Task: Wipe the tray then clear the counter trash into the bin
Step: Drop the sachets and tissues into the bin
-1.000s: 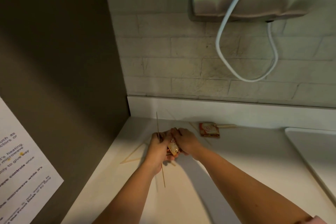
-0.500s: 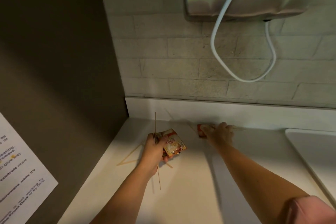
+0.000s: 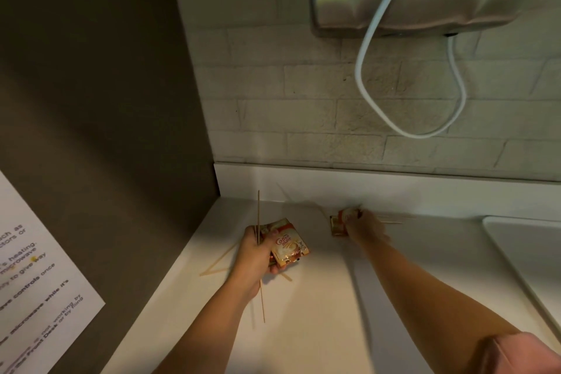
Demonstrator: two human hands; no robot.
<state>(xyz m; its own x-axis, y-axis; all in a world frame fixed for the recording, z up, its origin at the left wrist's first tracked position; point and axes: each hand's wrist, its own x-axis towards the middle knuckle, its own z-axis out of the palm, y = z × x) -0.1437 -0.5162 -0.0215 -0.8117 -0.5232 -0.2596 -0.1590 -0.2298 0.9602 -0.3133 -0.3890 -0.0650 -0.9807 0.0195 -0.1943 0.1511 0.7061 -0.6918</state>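
1. Evidently the step in hand is gathering trash off the counter [image 3: 318,313]. No bin is in view.
2. Left hand [image 3: 255,255], well left of the tray [image 3: 522,252]: clenched around a creamer sachet [image 3: 290,247], with a long stick [image 3: 258,212] held upright against the palm.
3. Right hand [image 3: 362,229], nearer the tray but apart from it: fingers curled on a second sachet [image 3: 340,223], pinching its top edge. The hand is blurred, so the exact finger placement cannot be confirmed.
4. Remaining litter: loose sticks [image 3: 217,266] lie flat beyond the left hand, on the side away from the tray. Thin sticks [image 3: 394,219] lie between the right hand and the tray.
5. Tray: sits at the counter's right end, untouched by either hand. Whether it has been wiped cannot be judged.
6. Recommendation: secure the second sachet fully before lifting, then pass it into the left hand's bundle. This would free the right hand to sweep up the flat sticks, which will likely need a fingernail or a slide to the counter edge.
7. Risk: the long stick sits loosely and may slip from the left hand as the bundle grows.
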